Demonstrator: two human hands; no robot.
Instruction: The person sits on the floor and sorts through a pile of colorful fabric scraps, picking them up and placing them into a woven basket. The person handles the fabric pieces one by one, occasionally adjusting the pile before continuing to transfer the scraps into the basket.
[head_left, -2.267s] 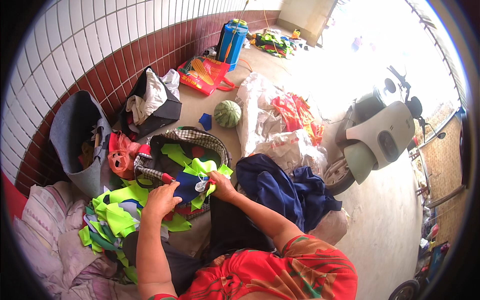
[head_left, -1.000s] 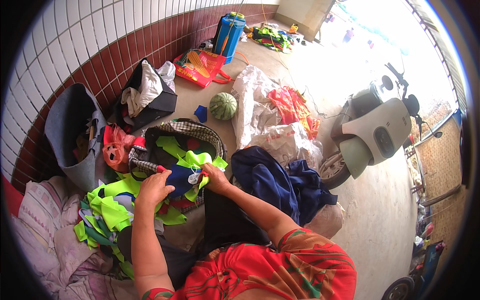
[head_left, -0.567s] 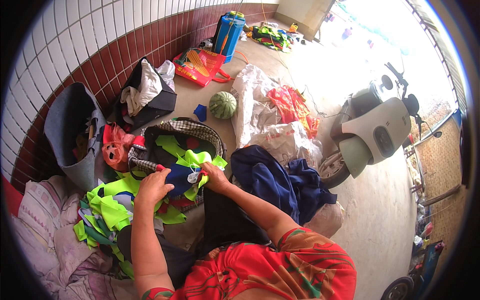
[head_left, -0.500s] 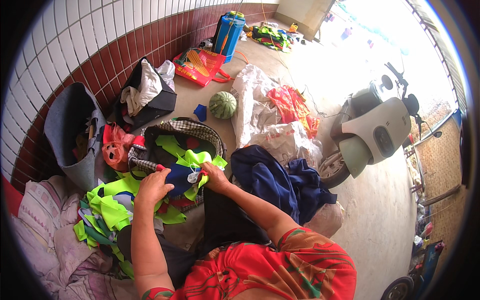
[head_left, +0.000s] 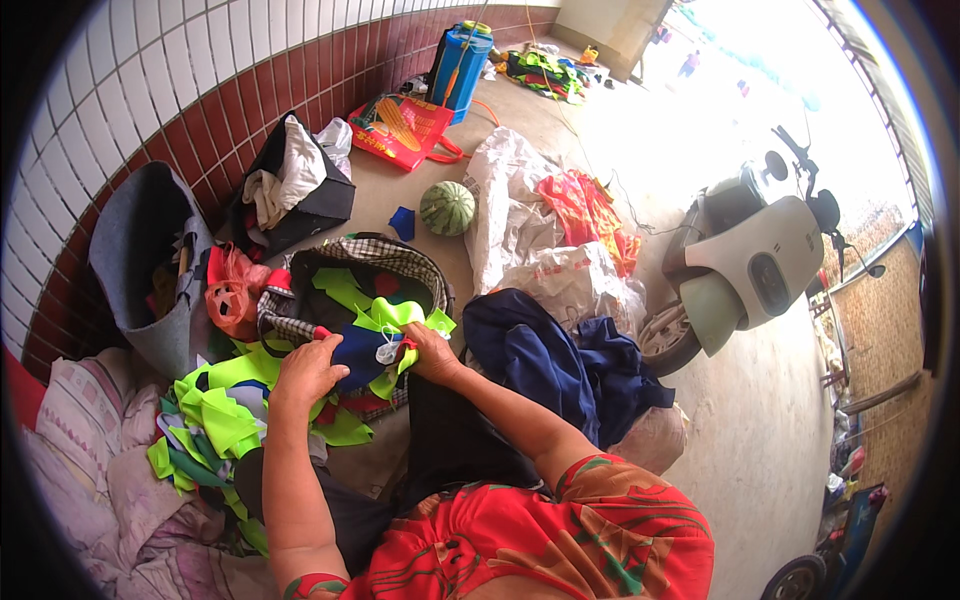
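A dark blue cloth piece stretches between my two hands at the near rim of an open checked fabric bag. My left hand is closed on its left end, thumb on top. My right hand grips the bundle's right side, where neon-green cloth strips and a bit of red show; its fingertips are partly hidden. A small tangle of white string lies on the blue cloth. Inside the bag are more neon-green scraps. A heap of neon-green, grey and dark green scraps lies beside my left forearm.
Left of the bag are a red plastic bag, a grey felt bin and a black bag with white cloth. Beyond sits a watermelon. Navy cloth, white sacks and a scooter are to the right.
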